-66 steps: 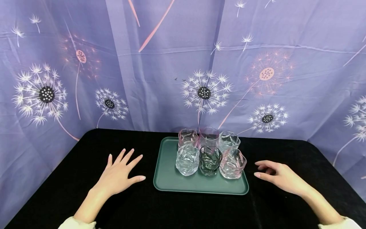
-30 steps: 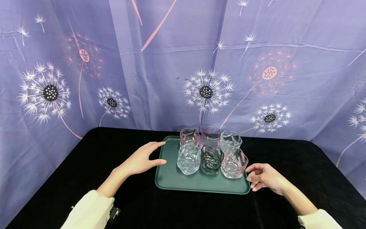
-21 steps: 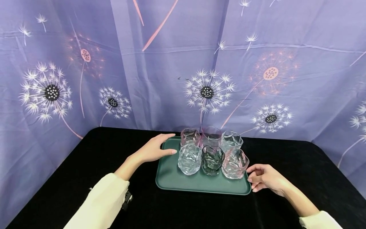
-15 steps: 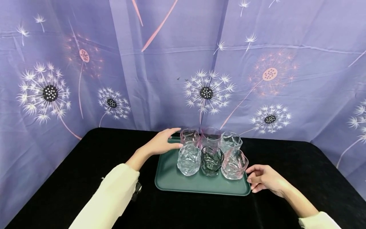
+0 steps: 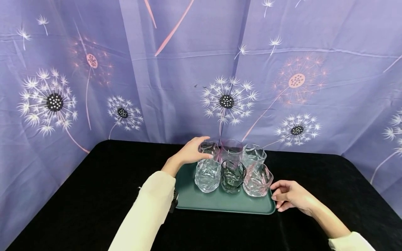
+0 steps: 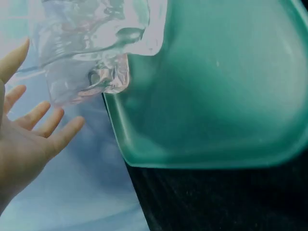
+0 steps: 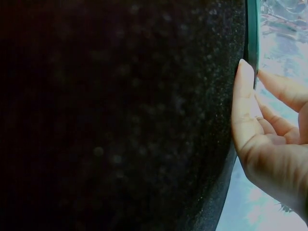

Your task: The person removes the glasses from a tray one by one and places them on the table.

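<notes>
The head view looks forward and down from above the near side of the black cloth-covered table, far enough back to include both hands and the purple dandelion-print curtain. The left wrist view is close and tilted, facing a far corner of the rectangular green tray – curtain at lower left. The right wrist view sits close too – mostly black cloth, the tray's edge at upper right. All three share tray, table and curtain.

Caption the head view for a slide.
Six glasses on a green tray, left hand open at the back-left one, right hand at the tray's right edge.
</notes>
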A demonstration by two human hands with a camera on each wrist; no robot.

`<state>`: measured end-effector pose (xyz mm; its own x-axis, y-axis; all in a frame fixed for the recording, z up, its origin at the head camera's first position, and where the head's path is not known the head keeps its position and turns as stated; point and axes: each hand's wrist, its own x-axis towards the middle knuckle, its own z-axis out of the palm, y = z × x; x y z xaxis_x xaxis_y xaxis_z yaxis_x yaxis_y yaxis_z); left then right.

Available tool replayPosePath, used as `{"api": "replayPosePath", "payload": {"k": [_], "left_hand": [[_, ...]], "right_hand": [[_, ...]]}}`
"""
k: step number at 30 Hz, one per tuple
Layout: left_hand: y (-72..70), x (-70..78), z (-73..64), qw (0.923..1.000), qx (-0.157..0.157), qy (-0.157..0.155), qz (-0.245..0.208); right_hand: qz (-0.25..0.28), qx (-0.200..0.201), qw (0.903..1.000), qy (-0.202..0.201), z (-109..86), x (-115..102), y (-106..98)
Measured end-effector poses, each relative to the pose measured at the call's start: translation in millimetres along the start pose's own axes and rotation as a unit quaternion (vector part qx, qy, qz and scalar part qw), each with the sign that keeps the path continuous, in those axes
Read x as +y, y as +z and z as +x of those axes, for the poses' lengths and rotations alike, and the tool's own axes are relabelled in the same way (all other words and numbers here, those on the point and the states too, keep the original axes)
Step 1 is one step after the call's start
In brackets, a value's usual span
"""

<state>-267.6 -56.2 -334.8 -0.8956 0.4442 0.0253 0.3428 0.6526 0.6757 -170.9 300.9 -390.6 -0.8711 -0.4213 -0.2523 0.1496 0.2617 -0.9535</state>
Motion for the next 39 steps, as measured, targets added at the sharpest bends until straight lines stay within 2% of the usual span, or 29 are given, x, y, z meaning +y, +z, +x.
{"api": "replayPosePath", "payload": {"k": [8, 19, 30, 39], "left_hand": [[2.3, -1.8, 10.6, 0.9995, 0.004, -0.028, -0.010], [4.6, -5.0, 11.0, 0.9973, 0.015, -0.040, -0.060], [9.1, -12.5, 12.0, 0.9970, 0.032, -0.020, -0.068], [11.5, -19.3, 12.0, 0.9934, 0.043, -0.007, -0.106]], "right_hand": [[-0.008, -0.001, 1.0000, 0.006, 1.1, -1, -1], [-0.008, 0.000, 0.9999, 0.012, 0.7, -2, -2], [-0.016, 0.004, 0.9998, 0.012, -0.3, -3, -2], [-0.008, -0.002, 0.9999, 0.010, 0.5, -2, -1]]}}
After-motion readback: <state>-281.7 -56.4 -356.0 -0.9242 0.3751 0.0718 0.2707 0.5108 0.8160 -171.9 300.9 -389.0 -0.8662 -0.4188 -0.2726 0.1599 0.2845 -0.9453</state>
